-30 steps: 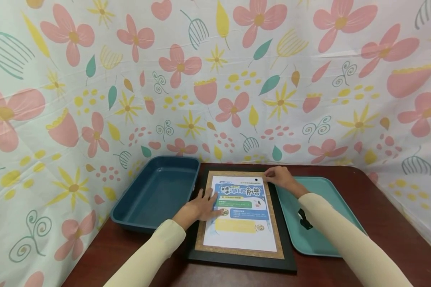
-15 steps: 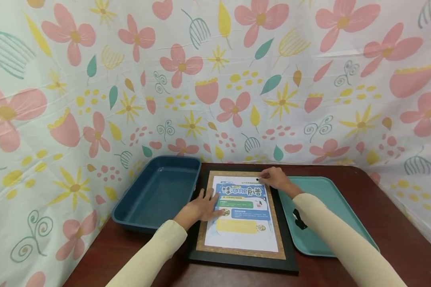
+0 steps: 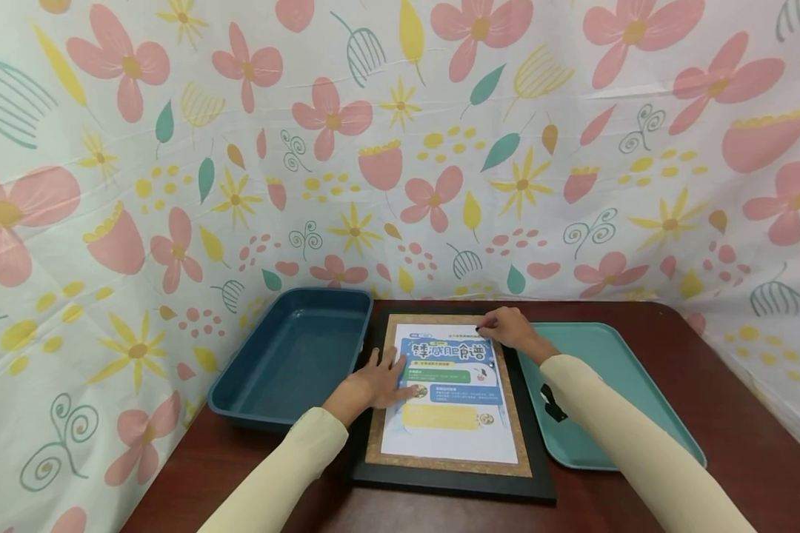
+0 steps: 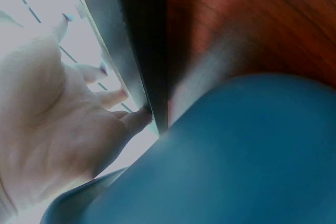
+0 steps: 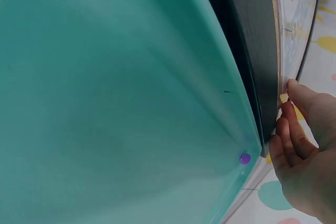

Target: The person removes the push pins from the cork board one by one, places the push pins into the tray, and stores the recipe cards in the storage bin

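Note:
A printed sheet (image 3: 450, 437) with Chinese writing lies on a black-framed cork board (image 3: 378, 450). My left hand (image 3: 370, 385) rests with fingers spread across the sheet's left edge and the frame. In the left wrist view, the fingers of that hand (image 4: 63, 114) reach over the frame's side. At the sheet's top right corner, my right hand (image 3: 512, 328) pinches a small black pushpin (image 3: 478, 329), mostly covered by the fingertips. The right wrist view has thumb and forefinger of this hand (image 5: 310, 135) together at the board's edge.
A deep blue bin (image 3: 293, 363) stands close to the board's left side. To the right lies a teal tray (image 3: 613, 370), partly under my right forearm, with a purple round-headed pin (image 5: 245, 158) in its corner. A flowered cloth (image 3: 433, 185) hangs behind the table (image 3: 727, 414).
My right hand has moved left from the board's corner to the black pushpin, and its fingers have closed on it. The left hand has stayed in place.

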The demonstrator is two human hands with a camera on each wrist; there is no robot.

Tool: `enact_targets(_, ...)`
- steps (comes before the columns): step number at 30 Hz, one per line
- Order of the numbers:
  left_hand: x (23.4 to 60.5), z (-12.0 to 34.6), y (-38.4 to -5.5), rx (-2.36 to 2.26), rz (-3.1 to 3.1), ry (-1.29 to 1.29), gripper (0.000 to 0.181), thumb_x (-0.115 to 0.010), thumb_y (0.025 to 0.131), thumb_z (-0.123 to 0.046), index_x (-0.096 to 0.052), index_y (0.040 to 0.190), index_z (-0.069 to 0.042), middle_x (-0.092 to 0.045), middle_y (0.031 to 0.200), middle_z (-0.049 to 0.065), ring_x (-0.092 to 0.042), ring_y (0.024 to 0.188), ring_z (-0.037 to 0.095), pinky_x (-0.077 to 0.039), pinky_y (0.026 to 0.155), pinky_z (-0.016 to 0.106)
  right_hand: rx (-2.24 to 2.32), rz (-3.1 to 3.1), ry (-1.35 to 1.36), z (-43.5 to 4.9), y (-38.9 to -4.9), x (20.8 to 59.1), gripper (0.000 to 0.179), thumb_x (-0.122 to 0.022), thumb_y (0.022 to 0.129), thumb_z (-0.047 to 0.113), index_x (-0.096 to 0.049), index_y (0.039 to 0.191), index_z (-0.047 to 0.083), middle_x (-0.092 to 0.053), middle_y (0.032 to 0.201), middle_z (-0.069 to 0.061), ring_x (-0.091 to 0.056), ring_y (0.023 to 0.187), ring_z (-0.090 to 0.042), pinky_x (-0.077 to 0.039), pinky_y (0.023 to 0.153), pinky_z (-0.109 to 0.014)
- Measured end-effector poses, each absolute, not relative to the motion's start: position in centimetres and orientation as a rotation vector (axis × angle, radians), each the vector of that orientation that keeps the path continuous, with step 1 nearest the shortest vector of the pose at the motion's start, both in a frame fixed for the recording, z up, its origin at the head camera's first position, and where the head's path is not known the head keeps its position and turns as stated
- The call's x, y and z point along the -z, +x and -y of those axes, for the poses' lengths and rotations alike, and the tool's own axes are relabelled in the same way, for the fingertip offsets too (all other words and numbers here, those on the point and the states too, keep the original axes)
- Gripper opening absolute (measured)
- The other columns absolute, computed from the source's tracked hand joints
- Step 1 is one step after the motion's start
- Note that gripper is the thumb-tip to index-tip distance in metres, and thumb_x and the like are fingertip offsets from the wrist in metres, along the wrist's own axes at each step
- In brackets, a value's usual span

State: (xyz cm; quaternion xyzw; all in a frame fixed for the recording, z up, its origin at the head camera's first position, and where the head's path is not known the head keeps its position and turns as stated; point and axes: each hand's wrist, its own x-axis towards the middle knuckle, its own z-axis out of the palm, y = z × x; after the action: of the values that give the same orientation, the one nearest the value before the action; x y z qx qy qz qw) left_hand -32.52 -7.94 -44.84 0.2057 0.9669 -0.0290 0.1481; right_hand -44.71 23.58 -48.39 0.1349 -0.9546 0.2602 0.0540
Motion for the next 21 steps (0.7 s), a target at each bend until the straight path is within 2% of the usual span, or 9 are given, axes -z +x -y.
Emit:
enact_targets(12, 44.68, 7.84, -32.43, 0.083, -2.786, 0.578, 0.079, -0.032, 0.095, -0.066, -0.013, 0.156, -0.018, -0.006, 0.161, 0.009, -0.006, 0.145, 0.039, -0.024, 0.110, 0.055, -0.762, 2.901, 0.345, -23.16, -44.45, 48.29, 0.013, -0.073, 0.087, 0.020, -0.075, 0.095, 0.011, -0.072, 0.094, -0.005, -0.063, 0.079, -0.018, -0.053, 0.077, -0.040)
enact_targets(21, 44.71, 7.91, -32.43, 0.081, -2.787, 0.573, 0.080, -0.031, 0.095, -0.066, -0.012, 0.156, -0.018, -0.005, 0.161, 0.008, -0.006, 0.145, 0.039, -0.024, 0.110, 0.054, -0.790, 2.894, 0.316, -22.97, -44.09, 48.24, 0.013, -0.072, 0.087, 0.020, -0.074, 0.094, 0.010, -0.071, 0.093, -0.006, -0.062, 0.076, -0.019, -0.052, 0.073, -0.040)
